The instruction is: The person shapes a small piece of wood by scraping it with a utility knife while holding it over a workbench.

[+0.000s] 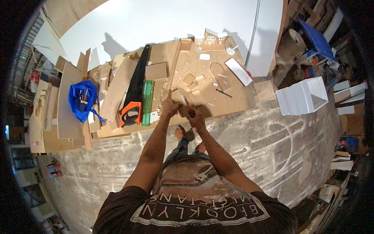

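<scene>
My left hand point(170, 106) is closed on a small flat piece of tan board point(178, 96) near the front edge of the worktable. My right hand point(196, 119) grips a slim tool with a red handle point(190, 109); its narrow pale end reaches up beside the board. Whether it is a knife or a small saw I cannot tell. A long tan strip point(174, 66) runs away from my left hand. Beyond my hands lie small board offcuts point(189, 79) and a dark pen or pencil point(224, 93).
A handsaw point(131, 114) with an orange handle lies left, beside a green plastic tool point(147, 99). Further left are boards and a blue bag point(81, 102). At the back stands a miniature house point(210, 38); a white panel point(238, 71) lies right. White stacked bins point(298, 96) stand beyond.
</scene>
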`<act>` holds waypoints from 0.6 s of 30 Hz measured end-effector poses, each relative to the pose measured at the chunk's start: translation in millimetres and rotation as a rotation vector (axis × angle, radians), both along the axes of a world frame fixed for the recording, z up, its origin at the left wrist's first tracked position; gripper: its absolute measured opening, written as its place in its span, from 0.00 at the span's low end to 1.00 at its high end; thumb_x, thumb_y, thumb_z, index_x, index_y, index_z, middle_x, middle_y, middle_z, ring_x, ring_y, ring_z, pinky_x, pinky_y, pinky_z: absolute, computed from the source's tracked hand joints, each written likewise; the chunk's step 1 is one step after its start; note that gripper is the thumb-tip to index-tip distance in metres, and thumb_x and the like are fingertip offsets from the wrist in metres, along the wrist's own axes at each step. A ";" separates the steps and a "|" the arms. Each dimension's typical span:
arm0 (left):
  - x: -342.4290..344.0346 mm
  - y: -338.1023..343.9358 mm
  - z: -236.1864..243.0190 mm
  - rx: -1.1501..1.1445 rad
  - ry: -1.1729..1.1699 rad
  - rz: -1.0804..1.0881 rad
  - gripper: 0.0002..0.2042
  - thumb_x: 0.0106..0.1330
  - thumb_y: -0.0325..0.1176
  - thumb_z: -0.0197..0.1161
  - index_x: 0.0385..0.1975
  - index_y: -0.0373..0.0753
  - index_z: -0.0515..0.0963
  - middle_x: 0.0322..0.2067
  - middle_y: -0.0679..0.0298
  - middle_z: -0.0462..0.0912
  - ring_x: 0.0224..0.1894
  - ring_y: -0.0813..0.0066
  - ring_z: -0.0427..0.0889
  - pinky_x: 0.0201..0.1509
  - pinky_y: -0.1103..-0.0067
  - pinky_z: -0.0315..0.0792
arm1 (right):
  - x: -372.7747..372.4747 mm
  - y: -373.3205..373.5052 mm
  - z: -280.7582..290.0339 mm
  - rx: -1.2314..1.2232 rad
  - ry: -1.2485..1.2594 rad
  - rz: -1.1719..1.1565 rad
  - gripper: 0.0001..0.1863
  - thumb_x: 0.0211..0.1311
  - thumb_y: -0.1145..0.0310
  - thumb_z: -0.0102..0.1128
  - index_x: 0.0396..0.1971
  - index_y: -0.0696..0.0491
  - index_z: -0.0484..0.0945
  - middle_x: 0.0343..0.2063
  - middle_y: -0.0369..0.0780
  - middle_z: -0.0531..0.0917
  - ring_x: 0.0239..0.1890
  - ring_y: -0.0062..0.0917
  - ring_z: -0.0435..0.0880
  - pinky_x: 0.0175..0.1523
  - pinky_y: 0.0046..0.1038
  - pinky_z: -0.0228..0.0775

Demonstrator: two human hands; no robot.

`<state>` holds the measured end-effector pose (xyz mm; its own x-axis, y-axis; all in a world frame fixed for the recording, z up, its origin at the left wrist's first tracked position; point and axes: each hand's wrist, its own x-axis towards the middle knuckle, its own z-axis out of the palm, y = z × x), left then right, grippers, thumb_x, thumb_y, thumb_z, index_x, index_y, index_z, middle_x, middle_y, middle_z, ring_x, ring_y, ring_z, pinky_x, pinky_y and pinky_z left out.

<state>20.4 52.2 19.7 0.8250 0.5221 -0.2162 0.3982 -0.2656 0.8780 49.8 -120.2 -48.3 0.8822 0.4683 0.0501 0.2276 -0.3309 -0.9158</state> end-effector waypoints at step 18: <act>-3.7 11.3 -31.4 0.664 -0.079 -0.208 0.34 0.53 0.37 0.72 0.62 0.43 0.66 0.64 0.53 0.65 0.67 0.53 0.62 0.70 0.58 0.54 | 5.3 0.0 0.5 -0.060 0.169 0.092 0.31 0.54 0.61 0.70 0.58 0.54 0.74 0.45 0.48 0.83 0.49 0.39 0.82 0.56 0.36 0.72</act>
